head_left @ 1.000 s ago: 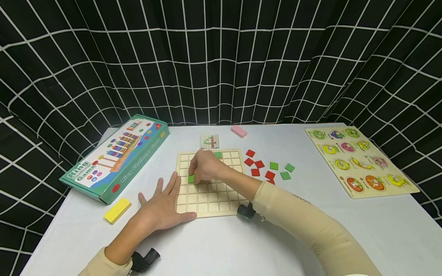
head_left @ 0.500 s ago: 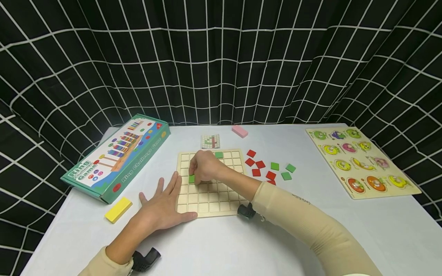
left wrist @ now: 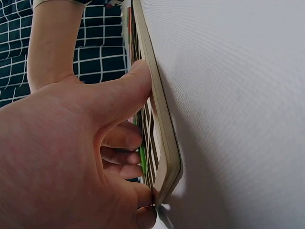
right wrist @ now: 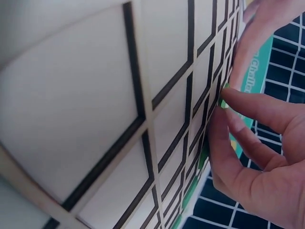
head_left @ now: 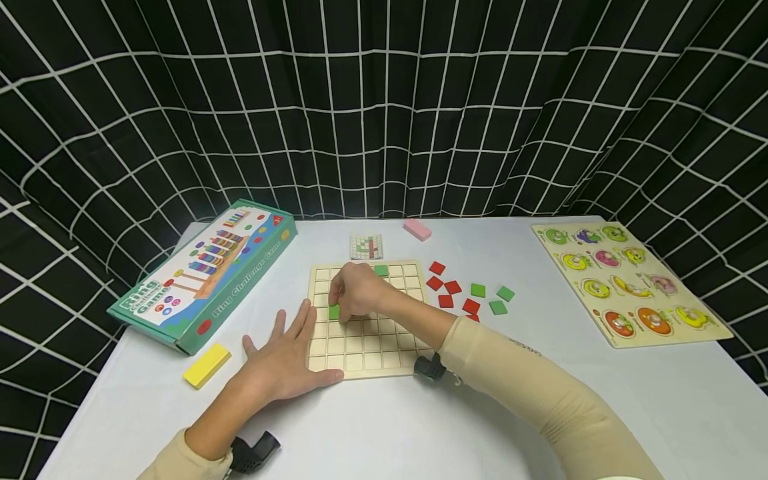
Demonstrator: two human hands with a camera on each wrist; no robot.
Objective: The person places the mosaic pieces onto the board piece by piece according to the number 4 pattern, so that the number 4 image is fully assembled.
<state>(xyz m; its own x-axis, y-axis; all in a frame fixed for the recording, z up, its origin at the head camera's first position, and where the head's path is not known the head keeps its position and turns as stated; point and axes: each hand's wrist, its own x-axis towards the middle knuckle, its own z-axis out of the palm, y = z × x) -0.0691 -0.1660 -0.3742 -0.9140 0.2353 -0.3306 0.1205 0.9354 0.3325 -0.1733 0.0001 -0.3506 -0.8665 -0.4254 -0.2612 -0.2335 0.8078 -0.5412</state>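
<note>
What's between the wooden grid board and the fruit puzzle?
Loose red tiles and green tiles on the table, seen from the head view.

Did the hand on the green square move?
No. The right hand stays on the green square, same cell of the board, near its left edge.

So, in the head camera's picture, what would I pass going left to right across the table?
Ring Challenge Game box → yellow block → left hand → wooden grid board → loose red and green tiles → fruit peg puzzle board.
</note>
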